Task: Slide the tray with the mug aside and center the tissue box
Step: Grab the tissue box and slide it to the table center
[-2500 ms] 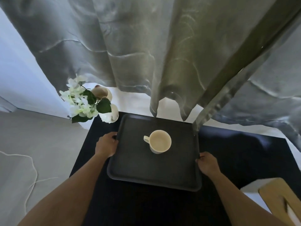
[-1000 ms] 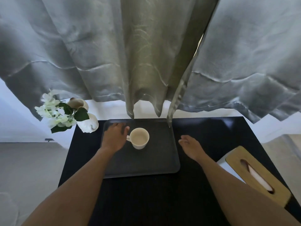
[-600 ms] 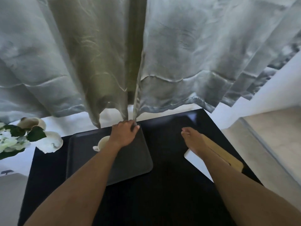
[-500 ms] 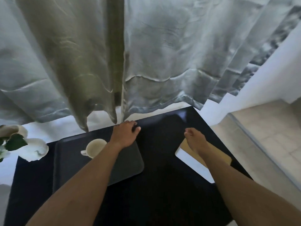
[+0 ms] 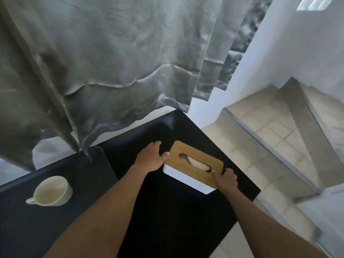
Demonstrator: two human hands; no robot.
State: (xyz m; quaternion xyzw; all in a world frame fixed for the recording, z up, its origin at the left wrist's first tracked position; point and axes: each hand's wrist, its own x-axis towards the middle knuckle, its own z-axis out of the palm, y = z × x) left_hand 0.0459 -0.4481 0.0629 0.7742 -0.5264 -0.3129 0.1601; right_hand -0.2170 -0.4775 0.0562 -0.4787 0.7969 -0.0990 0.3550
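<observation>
The tissue box (image 5: 193, 165), white with a wooden lid and a tissue in its slot, lies near the right edge of the black table (image 5: 167, 211). My left hand (image 5: 151, 157) rests against the box's far left end, thumb on the lid's corner. My right hand (image 5: 226, 178) grips the near right end of the box. The dark tray (image 5: 89, 175) lies at the left with the cream mug (image 5: 53, 190) standing on it, away from both hands.
Grey curtains (image 5: 111, 62) hang over the table's far edge, their hem touching the tray's back. To the right of the table the tiled floor (image 5: 260, 146) and a white wall drop away.
My left hand left the tray and crossed to the tissue box's far end. My right hand closed on the box's near end. The view swung right, so the flowers are out of sight.
</observation>
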